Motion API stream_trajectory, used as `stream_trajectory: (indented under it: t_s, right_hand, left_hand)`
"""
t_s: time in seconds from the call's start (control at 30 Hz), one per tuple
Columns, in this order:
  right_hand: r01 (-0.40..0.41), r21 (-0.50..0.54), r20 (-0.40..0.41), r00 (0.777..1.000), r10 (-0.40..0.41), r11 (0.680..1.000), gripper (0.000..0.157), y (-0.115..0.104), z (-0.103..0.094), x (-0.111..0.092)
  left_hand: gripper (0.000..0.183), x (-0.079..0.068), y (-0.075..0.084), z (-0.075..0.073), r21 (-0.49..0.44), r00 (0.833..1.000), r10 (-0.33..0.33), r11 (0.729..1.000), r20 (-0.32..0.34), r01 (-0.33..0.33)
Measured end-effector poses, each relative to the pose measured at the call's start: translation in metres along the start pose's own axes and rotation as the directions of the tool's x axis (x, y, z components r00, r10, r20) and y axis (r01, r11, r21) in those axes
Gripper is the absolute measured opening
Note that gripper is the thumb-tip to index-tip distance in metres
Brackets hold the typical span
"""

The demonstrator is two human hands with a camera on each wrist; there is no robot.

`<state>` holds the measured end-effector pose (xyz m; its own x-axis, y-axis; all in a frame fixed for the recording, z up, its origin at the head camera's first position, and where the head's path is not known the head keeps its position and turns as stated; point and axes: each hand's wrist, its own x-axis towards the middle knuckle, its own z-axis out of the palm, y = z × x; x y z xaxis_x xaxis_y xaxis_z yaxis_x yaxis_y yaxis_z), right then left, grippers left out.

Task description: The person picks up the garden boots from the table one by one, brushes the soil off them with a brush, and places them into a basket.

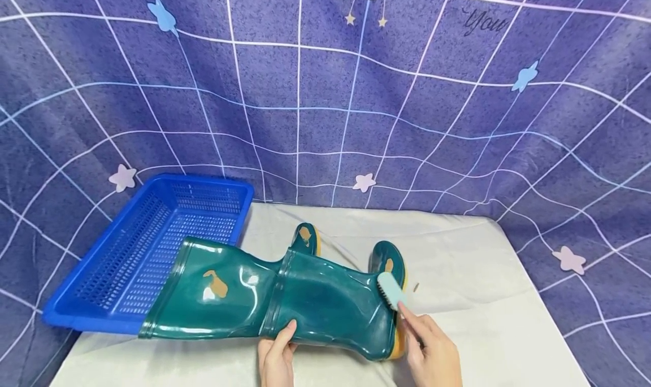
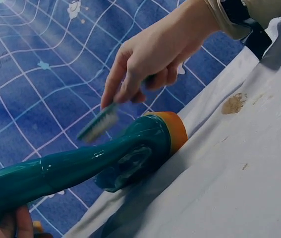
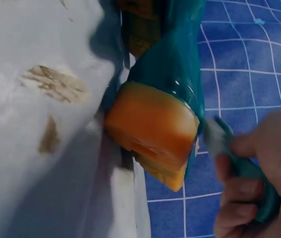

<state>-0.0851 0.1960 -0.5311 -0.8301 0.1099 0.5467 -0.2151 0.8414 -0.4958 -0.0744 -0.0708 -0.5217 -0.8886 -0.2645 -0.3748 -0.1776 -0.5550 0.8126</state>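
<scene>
Two glossy green rain boots lie on their sides. My left hand grips the nearer boot by the shaft near its top, thumb above and fingers beneath. Its orange heel faces the right wrist camera. Held in my right hand is a scrub brush with a pale teal back, its bristles close over the boot's ankle. The other boot lies to the left, partly behind the first, with a brown mud patch on its shaft. Mud also marks the nearer boot's toe.
A blue plastic basket stands at the left, its near right corner behind the left boot's shaft. Brown smears mark the white tablecloth. A purple-blue grid curtain hangs along the back and sides.
</scene>
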Motion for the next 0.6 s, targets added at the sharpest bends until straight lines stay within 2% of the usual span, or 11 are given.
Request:
stream_trajectory:
  t_s: [0.1,0.2,0.3,0.4,0.6]
  right_hand:
    - [0.004,-0.047,0.029,1.000,-0.002,0.999,0.042,0.000,0.000,0.000]
    - [-0.068,-0.119,-0.027,0.998,0.065,0.991,0.039,0.002,0.000,0.001]
    - [-0.098,-0.118,-0.076,0.993,0.090,0.988,0.036,0.003,0.001,0.002]
    - [-0.049,-0.068,-0.084,0.996,0.043,0.996,0.038,0.001,0.004,0.002]
    - [0.129,0.004,-0.074,0.989,-0.128,0.992,0.050,-0.009,0.007,0.004]
  left_hand:
    - [0.014,0.000,-0.001,0.000,-0.007,1.000,-0.002,1.000,-0.004,0.002]
    - [0.014,0.001,-0.001,0.000,-0.012,1.000,0.002,1.000,0.000,-0.002]
    - [0.015,0.001,-0.001,0.000,-0.011,1.000,0.000,1.000,-0.004,0.000]
    - [0.014,0.001,0.000,-0.001,-0.001,1.000,-0.004,1.000,-0.009,0.004]
    - [0.011,0.002,-0.001,-0.001,0.018,1.000,-0.010,1.000,0.005,0.010]
